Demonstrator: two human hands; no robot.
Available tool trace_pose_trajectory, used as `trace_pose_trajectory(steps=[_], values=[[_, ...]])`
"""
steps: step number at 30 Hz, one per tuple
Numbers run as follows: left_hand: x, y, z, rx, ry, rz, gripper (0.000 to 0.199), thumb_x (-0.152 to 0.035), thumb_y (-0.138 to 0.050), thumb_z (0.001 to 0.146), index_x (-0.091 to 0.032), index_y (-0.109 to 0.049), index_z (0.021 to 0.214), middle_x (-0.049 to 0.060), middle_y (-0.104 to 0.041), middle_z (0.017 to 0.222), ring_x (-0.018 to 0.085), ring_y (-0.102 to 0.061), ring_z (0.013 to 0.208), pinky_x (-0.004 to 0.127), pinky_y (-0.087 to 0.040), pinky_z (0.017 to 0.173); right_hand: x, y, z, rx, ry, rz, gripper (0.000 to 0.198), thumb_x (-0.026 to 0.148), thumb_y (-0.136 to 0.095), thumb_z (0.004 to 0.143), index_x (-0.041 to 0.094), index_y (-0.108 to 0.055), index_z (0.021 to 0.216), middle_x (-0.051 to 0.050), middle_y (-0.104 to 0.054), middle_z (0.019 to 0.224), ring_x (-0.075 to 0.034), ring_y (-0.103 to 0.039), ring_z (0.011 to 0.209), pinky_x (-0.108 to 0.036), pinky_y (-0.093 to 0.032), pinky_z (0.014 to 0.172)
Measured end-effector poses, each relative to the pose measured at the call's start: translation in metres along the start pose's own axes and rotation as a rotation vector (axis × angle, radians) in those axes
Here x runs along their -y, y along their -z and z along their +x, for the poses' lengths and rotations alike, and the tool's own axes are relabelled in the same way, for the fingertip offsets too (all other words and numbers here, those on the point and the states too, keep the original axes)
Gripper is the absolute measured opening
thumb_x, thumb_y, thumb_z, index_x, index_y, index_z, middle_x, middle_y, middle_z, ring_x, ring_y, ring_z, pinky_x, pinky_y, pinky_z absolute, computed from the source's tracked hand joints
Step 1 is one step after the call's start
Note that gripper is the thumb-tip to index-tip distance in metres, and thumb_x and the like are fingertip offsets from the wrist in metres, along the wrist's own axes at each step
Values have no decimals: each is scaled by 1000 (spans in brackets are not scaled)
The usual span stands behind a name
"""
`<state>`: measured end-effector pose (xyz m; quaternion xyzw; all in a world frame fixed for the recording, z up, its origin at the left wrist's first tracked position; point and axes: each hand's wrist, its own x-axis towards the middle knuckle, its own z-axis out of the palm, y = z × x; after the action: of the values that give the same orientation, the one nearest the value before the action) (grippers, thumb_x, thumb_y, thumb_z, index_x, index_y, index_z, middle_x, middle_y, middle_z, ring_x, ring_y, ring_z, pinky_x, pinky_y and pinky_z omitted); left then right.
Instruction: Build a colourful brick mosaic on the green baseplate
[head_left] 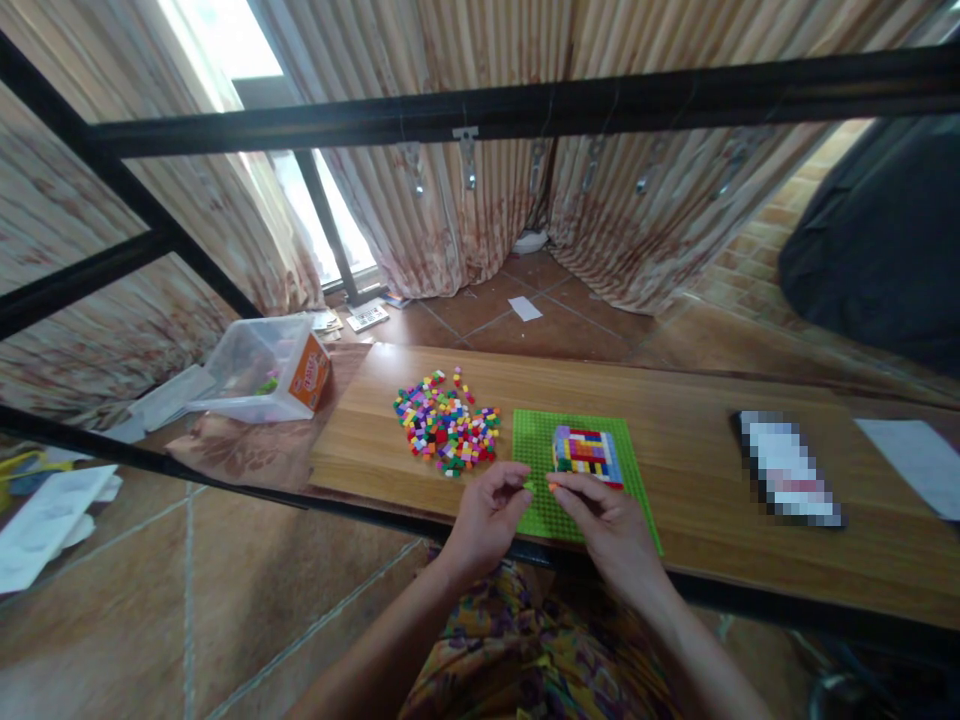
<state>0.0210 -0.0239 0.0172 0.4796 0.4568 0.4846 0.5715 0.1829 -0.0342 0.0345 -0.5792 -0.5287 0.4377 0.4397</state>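
A green studded baseplate (531, 436) lies on the wooden board in front of me. On its upper right part sits a low block of many-coloured toy bricks (589, 455), built in rows. Between the thumb and index finger of my right hand (615, 525) is a small orange toy brick (553, 486), just in front of the block's left corner. My left hand (484, 512) hovers at the baseplate's left edge, thumb and index finger closed together. A bit of green shows at its fingertips, too small to name. Left of the plate spreads a pile of loose bricks (444, 425).
A phone (787, 470), blurred out, lies on the right of the wooden board (697, 440), with white paper (911, 460) beyond it. A clear plastic box (259, 375) with an orange label stands at the left. A black metal bar (510, 108) crosses above.
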Motion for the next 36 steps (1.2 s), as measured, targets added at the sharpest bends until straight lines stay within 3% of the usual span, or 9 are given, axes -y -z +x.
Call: trace_pose_trajectory(steps=[8,15,36], values=[[-17,-5,-5,47,-87,88,8,-18,-63,81,-17,-59,88,-1,-58,78,11,-55,73,22,-45,70,17,-6,-3,-22,-63,66,30,47,-67,77,23,-79,91,-5,-75,89,-19,-65,83,-34,-51,79],[-29,-6,-9,53,-153,224,3,-16,-63,82,-17,-60,83,-1,-59,77,11,-56,72,23,-46,71,19,-6,-4,-21,-54,86,26,46,-67,76,25,-79,88,-4,-75,88,-20,-66,86,-35,-50,80],[-40,-11,-13,-25,-214,384,8,-15,-63,80,-19,-68,75,0,-66,70,13,-60,67,23,-48,68,15,-3,-10,7,20,61,27,45,-65,82,24,-78,92,-5,-73,89,-21,-64,88,-34,-49,79]])
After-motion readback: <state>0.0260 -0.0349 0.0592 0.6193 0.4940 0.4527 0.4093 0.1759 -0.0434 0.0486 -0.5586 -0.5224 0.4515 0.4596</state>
